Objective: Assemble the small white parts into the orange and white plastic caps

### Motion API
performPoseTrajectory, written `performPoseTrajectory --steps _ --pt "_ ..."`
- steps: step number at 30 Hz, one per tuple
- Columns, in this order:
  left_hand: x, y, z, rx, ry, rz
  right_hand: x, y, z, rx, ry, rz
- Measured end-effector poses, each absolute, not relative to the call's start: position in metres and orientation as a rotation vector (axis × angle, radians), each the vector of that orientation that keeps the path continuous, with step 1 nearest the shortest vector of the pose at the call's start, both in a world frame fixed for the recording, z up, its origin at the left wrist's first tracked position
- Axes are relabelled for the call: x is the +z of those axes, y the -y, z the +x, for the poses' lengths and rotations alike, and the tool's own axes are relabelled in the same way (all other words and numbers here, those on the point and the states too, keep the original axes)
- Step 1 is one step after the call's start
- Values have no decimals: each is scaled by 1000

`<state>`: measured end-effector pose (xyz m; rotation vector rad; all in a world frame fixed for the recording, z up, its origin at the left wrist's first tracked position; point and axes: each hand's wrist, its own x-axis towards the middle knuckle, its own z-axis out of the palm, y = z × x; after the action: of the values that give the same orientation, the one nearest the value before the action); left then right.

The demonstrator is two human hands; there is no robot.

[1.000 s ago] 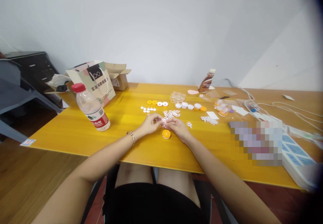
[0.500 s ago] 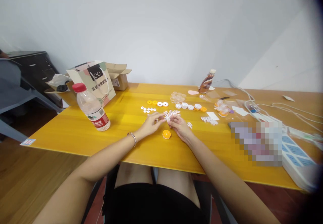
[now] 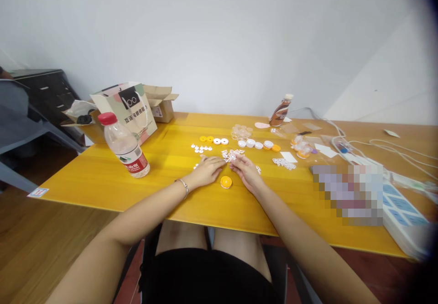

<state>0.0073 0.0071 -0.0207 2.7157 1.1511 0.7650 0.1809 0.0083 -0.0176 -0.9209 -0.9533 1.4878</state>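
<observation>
My left hand (image 3: 209, 170) lies low over the yellow table (image 3: 137, 194), fingers together and curled, its fingertips at the left edge of a pile of small white pieces with red marks (image 3: 233, 153). On the pile's right side, my right hand (image 3: 245, 170) has its thumb and fingers pinched on a small white piece (image 3: 232, 157). An orange round part with a white rim (image 3: 226, 182) sits between my wrists, touched by neither hand. Whatever is under my left fingers is hidden. Small white pegs (image 3: 201, 148) lie beyond my left hand.
Yellow and white rings (image 3: 216, 141), white round cups (image 3: 250, 144) and clear discs (image 3: 241, 132) lie farther back. A water bottle (image 3: 126, 148) and paper bag (image 3: 130, 112) stand left. At right are a brown bottle (image 3: 280, 111), a power strip (image 3: 404, 208) and cables.
My left hand has lowered towards the table and its fingers have curled in. My right hand has shifted slightly right, still pinched near the pile.
</observation>
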Motion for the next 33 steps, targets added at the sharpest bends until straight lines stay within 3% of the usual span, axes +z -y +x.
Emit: performPoseTrajectory --steps 13,24,33 --pt "-18 -4 8 829 -1217 2740 -18 -9 180 1552 881 -937" --pt "-8 -2 8 1327 -1081 2114 -18 -6 177 1564 960 -988" --pt "-10 -6 10 1118 -824 1772 -22 -7 178 1605 1063 -975"
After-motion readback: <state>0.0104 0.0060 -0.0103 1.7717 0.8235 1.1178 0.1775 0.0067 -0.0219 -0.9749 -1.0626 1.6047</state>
